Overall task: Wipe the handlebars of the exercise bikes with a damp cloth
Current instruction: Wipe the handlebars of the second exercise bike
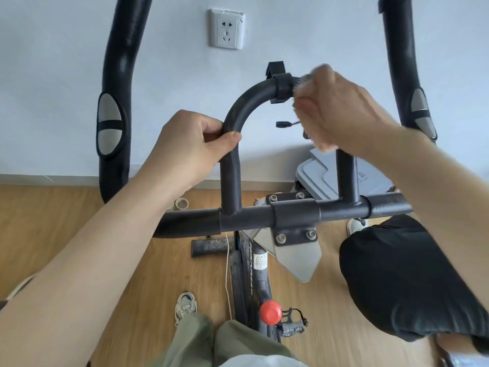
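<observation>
The black exercise bike handlebar fills the view: a centre loop (251, 96), a crossbar (248, 221) and two long side grips (121, 62). My left hand (190, 144) is closed around the left bend of the loop. My right hand (341, 109) is blurred and presses a pale pinkish cloth (321, 145) against the loop's right side, just right of a black clamp (284, 87). Most of the cloth is hidden under the hand.
A white wall with a socket (227, 29) stands right behind the bars. Below are a wood floor, the bike frame with a red knob (270, 312), a pedal, a grey box (317, 176), a black saddle-like cover (402, 282) at right, and my shoe.
</observation>
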